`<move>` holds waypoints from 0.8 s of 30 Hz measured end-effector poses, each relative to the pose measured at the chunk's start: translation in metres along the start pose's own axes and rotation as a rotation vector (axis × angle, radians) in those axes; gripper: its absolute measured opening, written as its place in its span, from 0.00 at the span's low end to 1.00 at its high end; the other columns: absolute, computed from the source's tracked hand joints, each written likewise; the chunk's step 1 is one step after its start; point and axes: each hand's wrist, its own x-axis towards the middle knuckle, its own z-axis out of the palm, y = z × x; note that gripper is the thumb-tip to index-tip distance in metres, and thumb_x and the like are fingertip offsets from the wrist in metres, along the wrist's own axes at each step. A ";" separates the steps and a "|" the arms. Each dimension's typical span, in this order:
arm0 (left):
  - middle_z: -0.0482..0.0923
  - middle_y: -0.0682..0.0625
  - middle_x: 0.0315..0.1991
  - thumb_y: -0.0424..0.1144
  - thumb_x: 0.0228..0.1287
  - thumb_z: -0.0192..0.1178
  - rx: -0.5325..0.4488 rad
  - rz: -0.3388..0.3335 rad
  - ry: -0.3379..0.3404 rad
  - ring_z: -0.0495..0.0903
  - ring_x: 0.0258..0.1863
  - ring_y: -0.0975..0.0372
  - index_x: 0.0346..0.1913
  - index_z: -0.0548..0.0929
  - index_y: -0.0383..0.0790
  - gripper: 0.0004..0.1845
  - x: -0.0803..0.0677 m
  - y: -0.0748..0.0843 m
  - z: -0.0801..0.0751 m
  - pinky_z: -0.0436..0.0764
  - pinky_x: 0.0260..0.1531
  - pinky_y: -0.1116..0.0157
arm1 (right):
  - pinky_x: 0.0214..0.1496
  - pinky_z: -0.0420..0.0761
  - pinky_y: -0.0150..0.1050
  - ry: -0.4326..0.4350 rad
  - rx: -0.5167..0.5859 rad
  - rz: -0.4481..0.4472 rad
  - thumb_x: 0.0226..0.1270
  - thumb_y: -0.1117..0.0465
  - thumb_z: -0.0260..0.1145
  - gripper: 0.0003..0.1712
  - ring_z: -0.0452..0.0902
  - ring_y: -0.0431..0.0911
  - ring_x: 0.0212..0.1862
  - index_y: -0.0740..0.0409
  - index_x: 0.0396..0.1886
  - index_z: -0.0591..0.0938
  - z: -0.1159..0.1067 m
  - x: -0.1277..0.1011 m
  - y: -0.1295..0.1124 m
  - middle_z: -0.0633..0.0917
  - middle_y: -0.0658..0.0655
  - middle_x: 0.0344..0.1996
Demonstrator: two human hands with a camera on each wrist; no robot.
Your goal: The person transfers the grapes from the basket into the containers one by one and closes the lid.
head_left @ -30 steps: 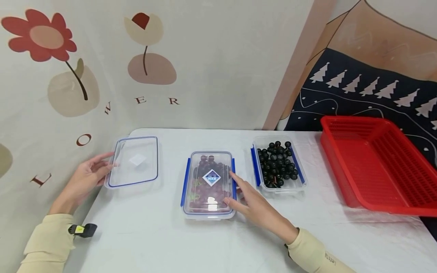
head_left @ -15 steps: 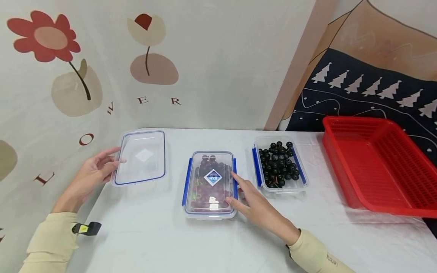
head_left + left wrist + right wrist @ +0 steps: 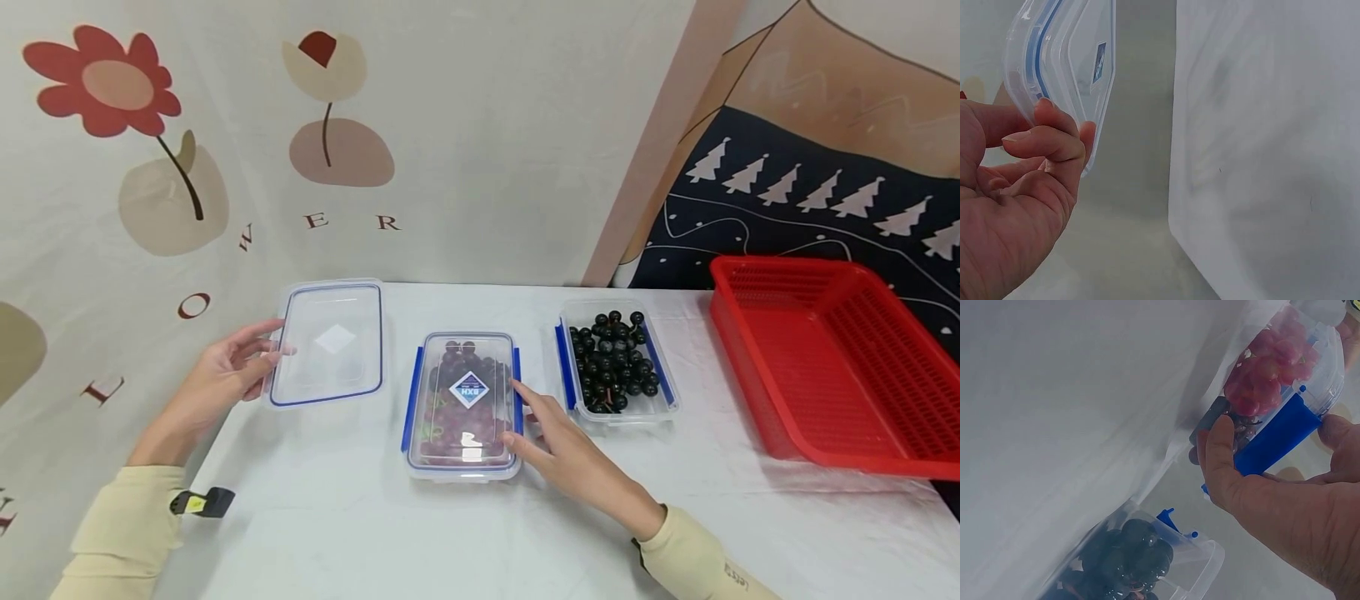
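My left hand (image 3: 224, 385) holds a clear lid (image 3: 327, 342) with a blue seal by its left edge. In the left wrist view the thumb and curled fingers pinch the rim of this lid (image 3: 1090, 62), which is raised off the table. Resting along the right side of a lidded container (image 3: 457, 454) is my right hand (image 3: 567, 454), its fingers fairly straight. Red and dark grapes (image 3: 1266, 375) show through that container's clear wall, by a blue side clip (image 3: 1282, 439). To the right, an uncovered container (image 3: 652, 410) bears a bunch of black grapes (image 3: 611, 362).
A red plastic basket (image 3: 795, 375) stands at the right end of the white-covered table (image 3: 352, 517). Behind the table hangs a printed cloth (image 3: 480, 150) with flowers and letters; a dark one with white trees is at the right.
My left hand has moved right and slightly up in the head view, carrying the lid with it. The right hand stays against the lidded container.
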 end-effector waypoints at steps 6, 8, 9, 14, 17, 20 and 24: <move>0.86 0.57 0.49 0.32 0.85 0.59 0.028 0.014 -0.005 0.71 0.22 0.64 0.82 0.69 0.40 0.28 0.001 0.008 0.013 0.69 0.22 0.68 | 0.63 0.83 0.55 0.001 0.018 -0.005 0.84 0.43 0.66 0.44 0.77 0.54 0.68 0.39 0.91 0.57 -0.001 0.000 0.002 0.70 0.60 0.78; 0.85 0.56 0.50 0.32 0.85 0.59 0.038 0.014 -0.009 0.71 0.22 0.64 0.83 0.66 0.37 0.29 0.001 0.012 0.018 0.69 0.22 0.68 | 0.63 0.83 0.55 0.001 0.020 -0.008 0.84 0.43 0.65 0.44 0.77 0.54 0.68 0.39 0.91 0.58 -0.001 0.000 0.003 0.70 0.60 0.78; 0.85 0.54 0.51 0.32 0.85 0.58 0.043 0.014 -0.012 0.71 0.22 0.64 0.83 0.65 0.36 0.30 0.001 0.013 0.020 0.70 0.23 0.68 | 0.63 0.83 0.56 0.002 0.020 -0.009 0.85 0.43 0.65 0.44 0.77 0.55 0.68 0.39 0.91 0.58 -0.002 0.000 0.003 0.70 0.60 0.78; 0.83 0.51 0.52 0.32 0.85 0.58 0.050 0.023 -0.026 0.73 0.24 0.62 0.84 0.63 0.34 0.31 0.003 0.019 0.030 0.71 0.23 0.68 | 0.63 0.83 0.56 0.012 0.016 -0.016 0.85 0.43 0.65 0.43 0.77 0.54 0.68 0.40 0.90 0.59 -0.002 0.000 0.004 0.72 0.58 0.76; 0.81 0.48 0.53 0.33 0.85 0.59 0.049 0.026 -0.032 0.74 0.25 0.61 0.85 0.62 0.35 0.32 0.005 0.022 0.036 0.72 0.24 0.69 | 0.62 0.83 0.53 0.015 0.011 -0.021 0.85 0.43 0.64 0.43 0.78 0.51 0.65 0.41 0.90 0.59 -0.002 0.001 0.005 0.73 0.56 0.74; 0.80 0.48 0.53 0.33 0.85 0.59 0.044 0.027 -0.036 0.75 0.26 0.62 0.85 0.62 0.35 0.32 0.006 0.027 0.042 0.72 0.24 0.69 | 0.62 0.83 0.50 0.015 0.019 -0.027 0.85 0.43 0.64 0.42 0.79 0.50 0.64 0.43 0.90 0.59 -0.002 0.002 0.005 0.73 0.56 0.74; 0.80 0.47 0.53 0.34 0.85 0.59 0.048 0.046 -0.043 0.76 0.27 0.62 0.84 0.63 0.34 0.32 0.008 0.033 0.051 0.72 0.24 0.70 | 0.62 0.83 0.50 0.025 0.033 -0.032 0.85 0.44 0.65 0.42 0.78 0.52 0.66 0.44 0.89 0.60 -0.003 0.003 0.004 0.71 0.56 0.76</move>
